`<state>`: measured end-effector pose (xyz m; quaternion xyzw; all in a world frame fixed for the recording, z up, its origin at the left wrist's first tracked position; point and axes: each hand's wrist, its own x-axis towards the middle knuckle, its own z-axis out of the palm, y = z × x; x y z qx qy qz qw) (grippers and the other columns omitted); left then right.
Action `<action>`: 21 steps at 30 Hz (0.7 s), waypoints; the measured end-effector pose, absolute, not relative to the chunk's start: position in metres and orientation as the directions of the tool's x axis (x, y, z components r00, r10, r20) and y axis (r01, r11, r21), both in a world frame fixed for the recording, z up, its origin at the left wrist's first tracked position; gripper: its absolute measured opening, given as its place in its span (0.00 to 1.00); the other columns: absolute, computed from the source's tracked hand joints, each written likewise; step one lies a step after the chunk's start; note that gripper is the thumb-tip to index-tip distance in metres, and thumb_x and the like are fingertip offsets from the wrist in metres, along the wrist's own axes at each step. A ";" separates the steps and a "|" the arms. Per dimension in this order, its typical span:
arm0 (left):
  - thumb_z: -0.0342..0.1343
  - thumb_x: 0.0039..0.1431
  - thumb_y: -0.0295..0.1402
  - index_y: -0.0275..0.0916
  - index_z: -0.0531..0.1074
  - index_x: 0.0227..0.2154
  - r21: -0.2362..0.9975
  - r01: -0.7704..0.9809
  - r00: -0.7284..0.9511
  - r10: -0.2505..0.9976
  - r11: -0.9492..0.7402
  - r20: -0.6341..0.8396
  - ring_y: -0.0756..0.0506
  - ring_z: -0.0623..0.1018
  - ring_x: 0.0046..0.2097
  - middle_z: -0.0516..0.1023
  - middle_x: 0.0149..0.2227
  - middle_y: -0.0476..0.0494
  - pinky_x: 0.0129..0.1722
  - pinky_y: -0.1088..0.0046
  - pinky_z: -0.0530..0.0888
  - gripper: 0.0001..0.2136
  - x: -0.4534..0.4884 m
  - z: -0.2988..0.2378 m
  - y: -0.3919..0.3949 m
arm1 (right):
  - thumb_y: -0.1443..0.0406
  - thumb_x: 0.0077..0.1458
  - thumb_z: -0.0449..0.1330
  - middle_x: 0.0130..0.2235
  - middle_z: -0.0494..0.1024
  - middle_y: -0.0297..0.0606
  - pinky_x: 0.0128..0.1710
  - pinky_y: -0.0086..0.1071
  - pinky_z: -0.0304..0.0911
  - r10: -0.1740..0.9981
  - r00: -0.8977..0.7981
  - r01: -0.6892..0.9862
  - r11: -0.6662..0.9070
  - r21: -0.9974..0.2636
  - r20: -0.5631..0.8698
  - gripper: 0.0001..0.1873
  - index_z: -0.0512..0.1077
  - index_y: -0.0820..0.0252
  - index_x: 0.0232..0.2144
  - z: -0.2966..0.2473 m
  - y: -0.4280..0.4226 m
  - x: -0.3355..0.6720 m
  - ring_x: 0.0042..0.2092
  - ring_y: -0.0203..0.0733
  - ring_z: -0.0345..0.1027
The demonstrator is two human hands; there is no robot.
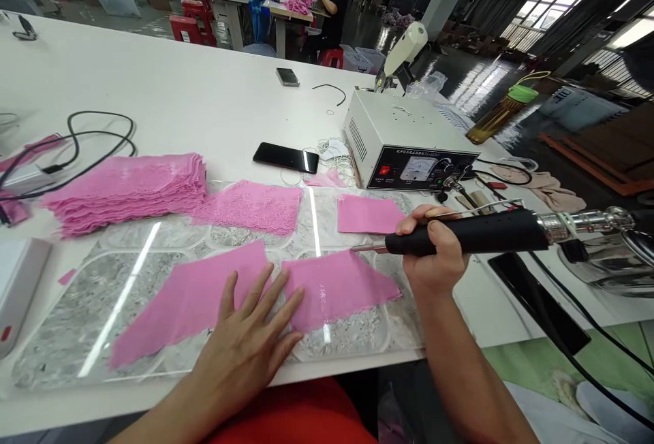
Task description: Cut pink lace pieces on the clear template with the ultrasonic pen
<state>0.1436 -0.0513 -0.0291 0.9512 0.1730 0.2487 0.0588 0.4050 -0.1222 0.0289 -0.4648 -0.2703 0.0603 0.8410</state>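
Pressing left hand point(250, 338) flat on pink fabric point(204, 301), right hand point(434, 253) gripping welding handpiece point(475, 233)

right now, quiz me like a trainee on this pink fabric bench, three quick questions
1. True or false: the left hand lies flat on the pink fabric pieces.
2. What does the right hand grip? A) scissors B) black-handled tool C) ruler
3. Fill in: the stack of pink lace lies on the person's ____ side of the table.
Key: 1 true; 2 B; 3 left.
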 end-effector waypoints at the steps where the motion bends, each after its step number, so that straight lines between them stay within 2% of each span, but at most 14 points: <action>1: 0.49 0.67 0.48 0.47 0.71 0.56 0.199 0.300 0.816 0.359 -0.933 0.453 0.36 0.63 0.65 0.69 0.61 0.43 0.68 0.48 0.42 0.20 0.144 -0.029 -0.051 | 0.66 0.43 0.59 0.30 0.71 0.30 0.25 0.32 0.63 0.353 0.845 0.154 0.560 -0.814 0.403 0.03 0.70 0.59 0.26 0.029 -0.122 0.405 0.23 0.31 0.65; 15: 0.47 0.68 0.47 0.47 0.71 0.55 0.214 0.297 0.819 0.364 -0.930 0.443 0.36 0.63 0.65 0.70 0.61 0.44 0.67 0.45 0.42 0.19 0.144 -0.030 -0.051 | 0.66 0.42 0.61 0.27 0.70 0.28 0.24 0.32 0.63 0.343 0.856 0.158 0.540 -0.827 0.387 0.05 0.67 0.58 0.23 0.031 -0.118 0.401 0.22 0.32 0.65; 21: 0.46 0.69 0.47 0.46 0.72 0.55 0.221 0.237 0.828 0.316 -0.946 0.463 0.37 0.62 0.66 0.71 0.60 0.42 0.67 0.45 0.45 0.19 0.143 -0.028 -0.048 | 0.64 0.42 0.58 0.28 0.69 0.29 0.24 0.30 0.62 0.298 0.879 0.153 0.565 -0.811 0.373 0.05 0.67 0.59 0.26 0.038 -0.137 0.411 0.22 0.30 0.64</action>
